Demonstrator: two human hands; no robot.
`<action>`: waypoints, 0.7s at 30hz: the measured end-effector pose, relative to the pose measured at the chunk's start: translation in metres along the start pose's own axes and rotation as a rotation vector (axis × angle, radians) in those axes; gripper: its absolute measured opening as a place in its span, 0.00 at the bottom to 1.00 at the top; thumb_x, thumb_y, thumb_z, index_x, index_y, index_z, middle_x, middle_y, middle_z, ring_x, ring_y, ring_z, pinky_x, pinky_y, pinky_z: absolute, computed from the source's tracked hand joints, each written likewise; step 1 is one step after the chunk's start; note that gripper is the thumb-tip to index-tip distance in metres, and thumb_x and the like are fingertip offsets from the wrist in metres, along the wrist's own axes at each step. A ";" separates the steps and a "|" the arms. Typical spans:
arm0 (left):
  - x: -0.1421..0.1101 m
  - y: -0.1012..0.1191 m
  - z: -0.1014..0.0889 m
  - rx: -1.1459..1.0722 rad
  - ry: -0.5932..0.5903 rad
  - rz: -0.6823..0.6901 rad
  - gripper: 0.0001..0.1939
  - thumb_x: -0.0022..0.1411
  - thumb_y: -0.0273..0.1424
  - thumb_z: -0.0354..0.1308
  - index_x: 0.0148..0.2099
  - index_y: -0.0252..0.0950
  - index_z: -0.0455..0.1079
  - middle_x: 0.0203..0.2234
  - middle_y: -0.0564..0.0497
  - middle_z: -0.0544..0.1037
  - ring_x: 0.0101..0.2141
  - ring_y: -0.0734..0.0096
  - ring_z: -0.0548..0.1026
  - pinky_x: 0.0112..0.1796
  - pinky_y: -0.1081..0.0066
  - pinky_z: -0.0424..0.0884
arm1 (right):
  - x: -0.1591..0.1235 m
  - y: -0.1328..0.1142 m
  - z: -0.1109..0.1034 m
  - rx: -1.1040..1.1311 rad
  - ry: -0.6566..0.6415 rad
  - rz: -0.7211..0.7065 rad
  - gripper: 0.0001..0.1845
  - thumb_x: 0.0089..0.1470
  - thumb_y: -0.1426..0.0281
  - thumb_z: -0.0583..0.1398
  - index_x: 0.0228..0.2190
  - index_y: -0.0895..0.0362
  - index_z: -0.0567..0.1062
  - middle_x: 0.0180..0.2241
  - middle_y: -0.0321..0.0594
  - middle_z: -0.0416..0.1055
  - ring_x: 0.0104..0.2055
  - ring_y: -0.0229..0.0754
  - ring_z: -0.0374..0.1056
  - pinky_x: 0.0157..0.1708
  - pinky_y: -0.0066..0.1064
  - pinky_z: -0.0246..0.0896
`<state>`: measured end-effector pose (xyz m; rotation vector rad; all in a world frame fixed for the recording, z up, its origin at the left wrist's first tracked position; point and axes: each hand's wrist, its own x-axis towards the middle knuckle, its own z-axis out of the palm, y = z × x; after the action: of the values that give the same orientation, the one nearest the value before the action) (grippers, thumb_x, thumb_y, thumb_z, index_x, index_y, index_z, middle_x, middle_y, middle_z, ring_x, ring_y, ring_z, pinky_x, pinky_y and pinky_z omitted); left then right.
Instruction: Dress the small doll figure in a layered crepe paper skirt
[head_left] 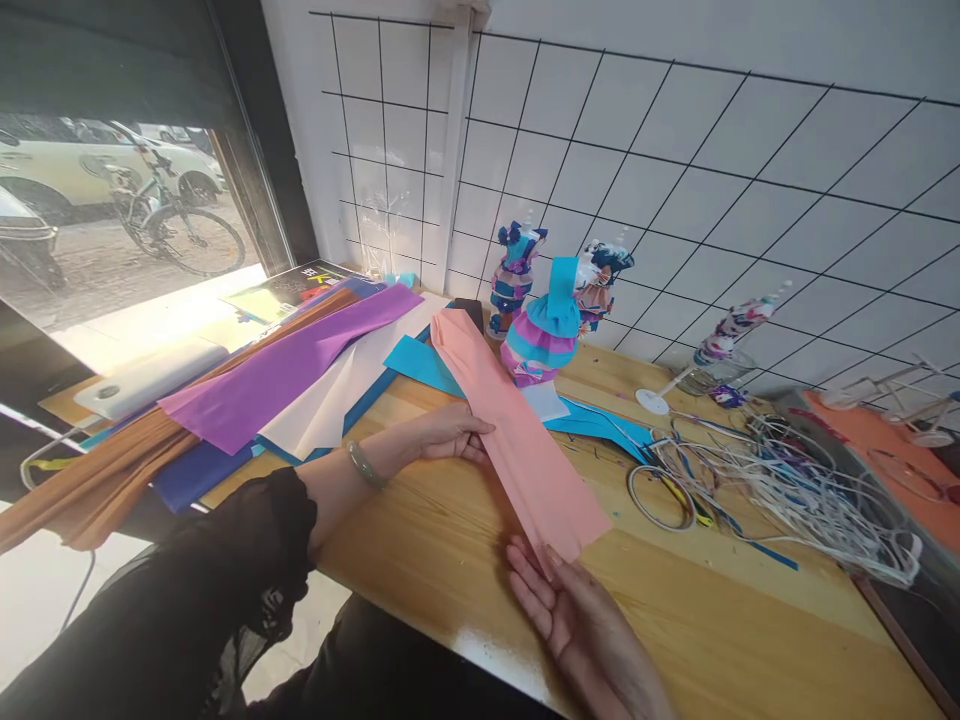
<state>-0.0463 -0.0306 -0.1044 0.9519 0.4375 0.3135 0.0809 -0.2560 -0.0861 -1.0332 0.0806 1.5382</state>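
A long salmon-pink strip of crepe-like paper or cloth stretches across the middle of the table, with a crease along its length. My left hand pinches its left edge about halfway along. At the near end, my right hand holds the corner between thumb and fingers, palm turned up. Just beyond the strip stands a small figure dressed in ruffled turquoise, pink and purple bands. A turquoise strip lies partly under the pink one.
Purple, cream and brown strips are piled at the left. Tangled white cords and a ring lie at the right. More decorated figures stand by the wall grid. A thin-stemmed stand is behind the cords.
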 end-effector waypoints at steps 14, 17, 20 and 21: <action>-0.010 -0.006 0.023 0.095 -0.196 -0.155 0.24 0.51 0.36 0.66 0.50 0.32 0.70 0.45 0.38 0.76 0.39 0.62 0.78 0.42 0.62 0.74 | 0.002 0.004 0.002 -0.069 0.038 -0.089 0.19 0.35 0.74 0.72 0.33 0.61 0.76 0.38 0.46 0.79 0.41 0.45 0.75 0.46 0.35 0.69; -0.012 -0.012 0.030 0.120 -0.278 -0.195 0.23 0.50 0.36 0.67 0.48 0.33 0.71 0.42 0.40 0.78 0.37 0.63 0.78 0.42 0.61 0.74 | 0.004 0.003 0.005 -0.104 0.002 -0.108 0.18 0.37 0.72 0.71 0.34 0.59 0.76 0.38 0.44 0.79 0.43 0.44 0.74 0.49 0.36 0.66; -0.010 -0.015 0.031 0.124 -0.287 -0.227 0.19 0.52 0.35 0.65 0.44 0.32 0.73 0.38 0.41 0.79 0.35 0.64 0.79 0.41 0.62 0.74 | 0.007 0.004 0.007 -0.135 -0.008 -0.130 0.18 0.38 0.70 0.71 0.34 0.59 0.76 0.39 0.43 0.79 0.44 0.44 0.74 0.50 0.37 0.65; -0.009 -0.016 0.029 0.122 -0.286 -0.234 0.18 0.53 0.35 0.64 0.44 0.31 0.73 0.37 0.41 0.80 0.34 0.65 0.79 0.40 0.63 0.74 | 0.006 0.004 0.007 -0.151 -0.014 -0.122 0.17 0.39 0.70 0.71 0.34 0.59 0.76 0.39 0.44 0.78 0.45 0.44 0.73 0.50 0.36 0.65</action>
<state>-0.0388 -0.0640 -0.1006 1.0354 0.3036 -0.0631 0.0744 -0.2484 -0.0878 -1.1252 -0.1084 1.4566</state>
